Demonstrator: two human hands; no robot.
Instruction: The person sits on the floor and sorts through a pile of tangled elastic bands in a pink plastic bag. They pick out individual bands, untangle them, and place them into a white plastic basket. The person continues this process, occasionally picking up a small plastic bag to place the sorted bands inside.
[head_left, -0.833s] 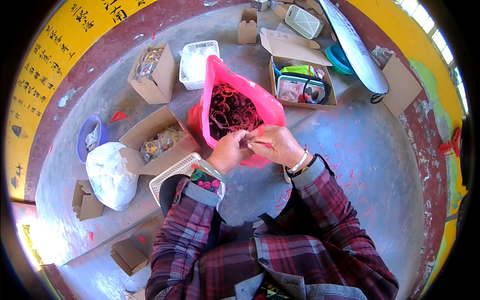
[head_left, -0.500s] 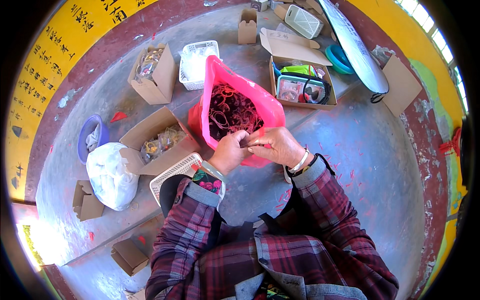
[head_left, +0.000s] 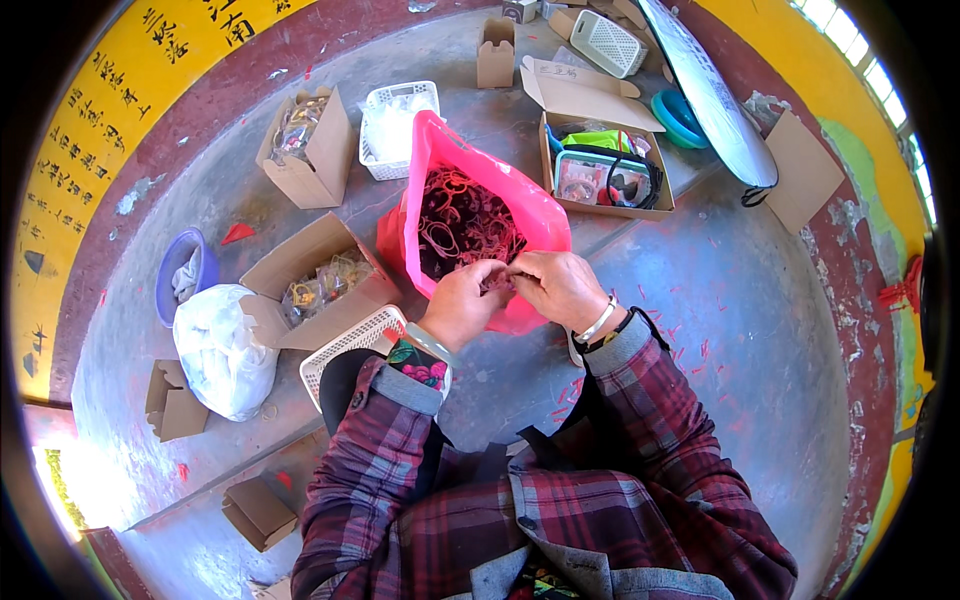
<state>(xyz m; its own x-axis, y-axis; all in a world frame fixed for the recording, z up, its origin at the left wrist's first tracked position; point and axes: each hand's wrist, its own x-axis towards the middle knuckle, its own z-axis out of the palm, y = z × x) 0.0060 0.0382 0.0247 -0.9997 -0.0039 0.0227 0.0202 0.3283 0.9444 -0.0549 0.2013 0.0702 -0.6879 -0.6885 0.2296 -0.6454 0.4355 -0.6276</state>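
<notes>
A bright pink plastic bag (head_left: 530, 190) stands open in front of me, filled with a tangle of dark red and tan loops and cords (head_left: 465, 222). Over its near rim my two hands meet, fingertips close together. My left hand (head_left: 464, 303) is closed, its thumb and forefinger pinching something small and dark that I cannot make out. Beside it, my right hand (head_left: 560, 290) is pinched too, fingertips bent down toward the left; what they hold is hidden.
Left of the bag are an open carton of small packets (head_left: 335, 282), a white plastic basket (head_left: 350, 345), a stuffed white bag (head_left: 228, 350) and a purple basin (head_left: 187, 275). Beyond it stand another white basket (head_left: 385, 165) and an open carton (head_left: 610, 205). Red scraps (head_left: 680, 330) litter the floor at right.
My right hand has drawn its fingertips up and back from the left fingers, changing from flat over them to a pinch. The left fingers have curled. The bag stays in place.
</notes>
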